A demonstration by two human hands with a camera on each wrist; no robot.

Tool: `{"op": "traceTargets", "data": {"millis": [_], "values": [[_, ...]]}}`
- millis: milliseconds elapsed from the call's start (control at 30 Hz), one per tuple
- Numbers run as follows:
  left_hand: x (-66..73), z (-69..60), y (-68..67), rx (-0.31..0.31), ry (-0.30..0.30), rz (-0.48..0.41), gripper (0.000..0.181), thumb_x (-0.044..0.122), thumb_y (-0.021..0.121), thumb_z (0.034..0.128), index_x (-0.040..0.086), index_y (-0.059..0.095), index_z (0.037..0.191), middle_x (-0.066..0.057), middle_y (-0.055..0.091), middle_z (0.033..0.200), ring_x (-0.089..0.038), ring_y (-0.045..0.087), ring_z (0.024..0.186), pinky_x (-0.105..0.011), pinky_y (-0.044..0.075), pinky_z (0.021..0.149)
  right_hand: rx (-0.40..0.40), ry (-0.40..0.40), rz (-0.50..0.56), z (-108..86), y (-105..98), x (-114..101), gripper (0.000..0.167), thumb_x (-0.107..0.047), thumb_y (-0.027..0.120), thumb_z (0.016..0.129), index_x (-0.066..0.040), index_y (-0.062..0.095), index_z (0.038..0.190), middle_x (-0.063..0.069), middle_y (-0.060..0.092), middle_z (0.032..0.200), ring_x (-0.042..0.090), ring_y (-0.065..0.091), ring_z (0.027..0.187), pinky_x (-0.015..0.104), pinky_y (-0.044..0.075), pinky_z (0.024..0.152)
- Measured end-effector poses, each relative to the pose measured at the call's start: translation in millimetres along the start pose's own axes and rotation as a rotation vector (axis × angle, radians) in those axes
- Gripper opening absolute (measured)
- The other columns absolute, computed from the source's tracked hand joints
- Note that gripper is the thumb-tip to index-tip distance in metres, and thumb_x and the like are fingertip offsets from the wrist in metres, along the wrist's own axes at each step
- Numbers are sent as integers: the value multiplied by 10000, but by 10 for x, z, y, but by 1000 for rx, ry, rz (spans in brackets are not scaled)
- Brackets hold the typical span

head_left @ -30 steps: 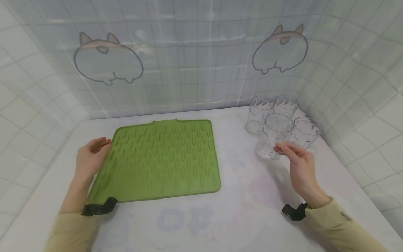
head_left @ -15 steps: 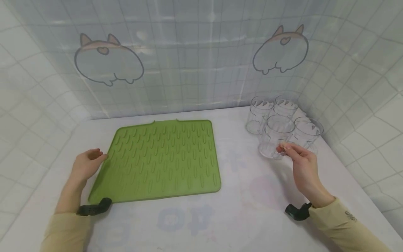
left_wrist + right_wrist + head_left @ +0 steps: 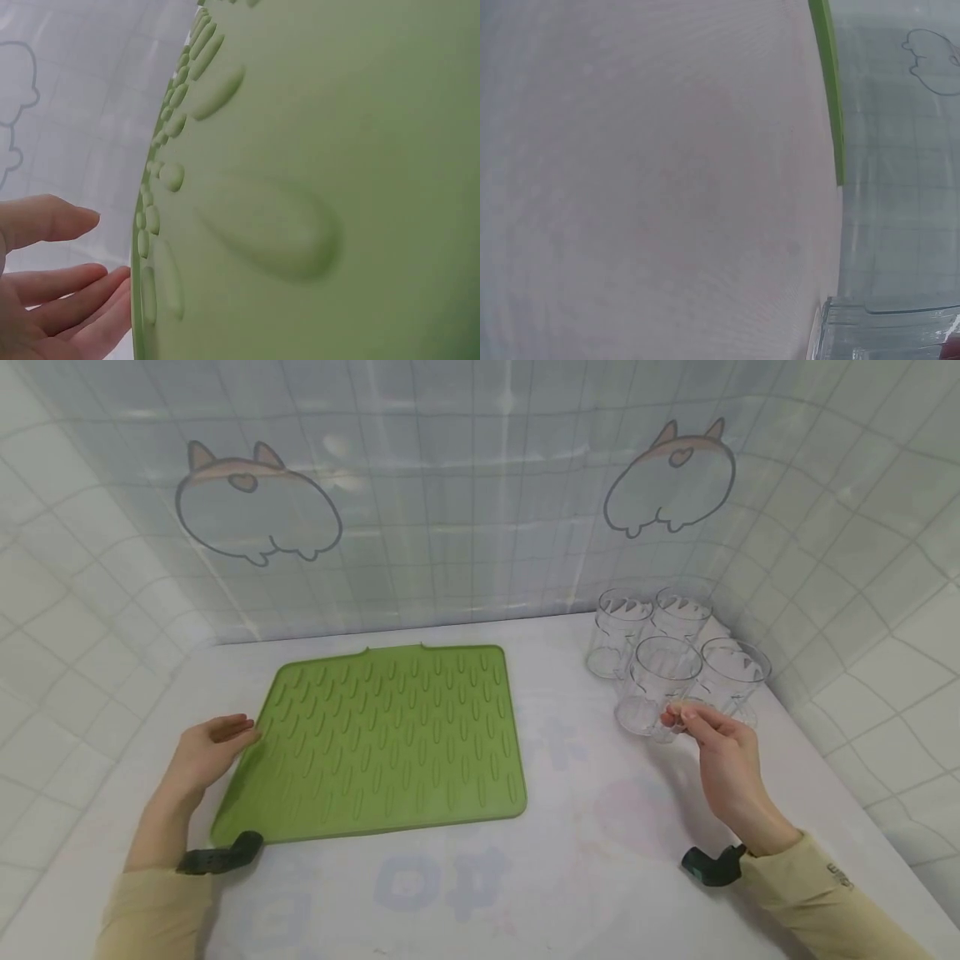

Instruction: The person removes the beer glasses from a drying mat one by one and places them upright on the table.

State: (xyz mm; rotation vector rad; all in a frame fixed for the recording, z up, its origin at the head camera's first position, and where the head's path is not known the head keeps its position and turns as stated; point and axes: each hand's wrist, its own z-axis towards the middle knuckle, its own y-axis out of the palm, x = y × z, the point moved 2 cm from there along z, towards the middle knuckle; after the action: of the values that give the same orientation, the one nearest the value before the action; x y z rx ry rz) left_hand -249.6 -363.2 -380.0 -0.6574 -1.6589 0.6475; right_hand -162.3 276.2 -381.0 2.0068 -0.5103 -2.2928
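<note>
My right hand (image 3: 723, 756) pinches the handle of the front clear glass mug (image 3: 663, 672) between thumb and fingers. In the right wrist view only part of this mug (image 3: 885, 330) shows, at the bottom right corner. Whether its base touches the table, I cannot tell. On the left, my left hand (image 3: 206, 752) is beside the left edge of a green ridged mat (image 3: 375, 743), thumb and fingers apart and holding nothing. The left wrist view has this hand (image 3: 60, 300) with fingertips close to the rim of the mat (image 3: 375, 150).
Behind and beside the held mug stand three more clear mugs, one at the back left (image 3: 618, 635), one at the back right (image 3: 682, 614) and one on the right (image 3: 735, 672). White tabletop (image 3: 570, 860) lies before the mat. Tile-patterned sheeting (image 3: 465, 527) encloses the back and sides.
My left hand has come down and slightly left along the mat's edge. The right hand and the front mug have shifted slightly to the right. The mat and other mugs stay put.
</note>
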Motion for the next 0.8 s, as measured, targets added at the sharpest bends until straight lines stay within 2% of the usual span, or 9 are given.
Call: {"op": "traceTargets", "data": {"millis": [233, 800], "values": [[-7, -3, -5, 17, -2, 22, 674, 375, 483, 1048, -141, 353, 1462, -360, 435, 1439, -523, 391, 1334, -661, 394, 1057, -14, 1, 3, 2, -21, 15, 194, -96, 572, 1018, -15, 737, 1079, -22, 755, 931, 85, 684, 917, 166, 468, 944], [28, -59, -44, -44, 10, 15, 692, 389, 452, 1057, -132, 306, 1488, -376, 386, 1463, -560, 334, 1357, -704, 354, 1069, -46, 10, -1, 8, -58, 12, 193, -80, 570, 1016, -23, 749, 1060, -15, 750, 924, 85, 684, 913, 155, 503, 906]]}}
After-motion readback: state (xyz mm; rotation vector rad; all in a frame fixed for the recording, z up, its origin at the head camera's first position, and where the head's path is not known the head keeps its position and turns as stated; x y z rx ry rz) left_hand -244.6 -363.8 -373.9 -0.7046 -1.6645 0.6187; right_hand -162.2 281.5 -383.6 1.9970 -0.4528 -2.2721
